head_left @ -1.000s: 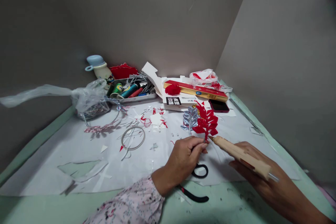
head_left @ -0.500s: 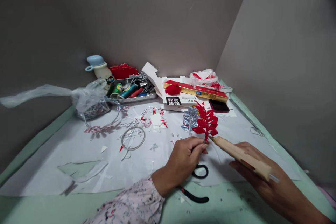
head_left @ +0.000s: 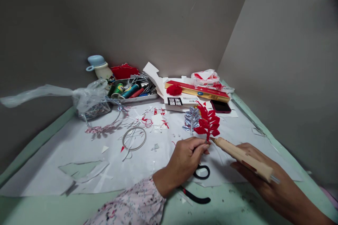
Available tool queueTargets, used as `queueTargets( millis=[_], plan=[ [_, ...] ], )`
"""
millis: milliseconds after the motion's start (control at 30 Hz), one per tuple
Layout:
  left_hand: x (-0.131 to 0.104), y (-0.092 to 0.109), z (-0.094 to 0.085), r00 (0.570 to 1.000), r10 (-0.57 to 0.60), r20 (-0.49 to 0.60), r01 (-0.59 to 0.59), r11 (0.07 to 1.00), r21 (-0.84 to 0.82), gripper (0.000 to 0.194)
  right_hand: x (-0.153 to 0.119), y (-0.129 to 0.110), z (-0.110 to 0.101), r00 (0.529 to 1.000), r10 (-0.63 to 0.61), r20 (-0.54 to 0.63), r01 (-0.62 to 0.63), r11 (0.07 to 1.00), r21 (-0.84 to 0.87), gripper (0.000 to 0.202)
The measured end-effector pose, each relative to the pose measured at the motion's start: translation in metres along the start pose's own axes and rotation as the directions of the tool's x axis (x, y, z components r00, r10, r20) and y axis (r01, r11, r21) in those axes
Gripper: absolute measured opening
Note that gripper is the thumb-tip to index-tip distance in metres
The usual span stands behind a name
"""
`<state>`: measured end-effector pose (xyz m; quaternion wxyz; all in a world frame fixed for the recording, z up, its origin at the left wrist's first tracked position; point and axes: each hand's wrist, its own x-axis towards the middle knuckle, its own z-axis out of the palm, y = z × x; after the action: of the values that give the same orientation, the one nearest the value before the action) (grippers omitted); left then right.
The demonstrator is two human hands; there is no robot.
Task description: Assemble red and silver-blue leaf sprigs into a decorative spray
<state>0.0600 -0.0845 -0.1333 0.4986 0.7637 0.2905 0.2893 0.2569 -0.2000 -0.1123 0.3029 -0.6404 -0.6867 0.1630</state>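
My left hand [head_left: 187, 156] is closed, pinching the lower stem of a red leaf spray [head_left: 208, 123] that stands upright above the fingertips. My right hand [head_left: 266, 179] is wrapped round a beige glue gun [head_left: 240, 156], with a clear glue stick [head_left: 275, 179] poking out of its rear. The gun's nozzle points left and meets, or almost meets, the base of the red spray; which one I cannot tell. A silver leaf spray [head_left: 191, 119] is just behind the red one. Partly under my left hand and wrist lie black tool handles [head_left: 196, 197], and a black loop handle [head_left: 202, 173].
A wire ring [head_left: 134, 139], red scraps and small beads lie on the white paper. A tray [head_left: 139, 99] of thread spools, a bottle [head_left: 102, 72], a plastic bag [head_left: 91, 98] and a headband stand left. Behind are a long red-gold box [head_left: 211, 94] and a phone [head_left: 220, 106].
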Motion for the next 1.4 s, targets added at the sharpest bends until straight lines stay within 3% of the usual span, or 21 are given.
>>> queueTargets(
  millis=[1400],
  plan=[
    [-0.0008,0.0004,-0.0008,1.000,0.008,0.010,-0.008,1.000,0.016,0.031,-0.0013,0.0015,0.0012,0.999,-0.053,0.002,0.053,0.998,-0.019,0.009]
  ],
)
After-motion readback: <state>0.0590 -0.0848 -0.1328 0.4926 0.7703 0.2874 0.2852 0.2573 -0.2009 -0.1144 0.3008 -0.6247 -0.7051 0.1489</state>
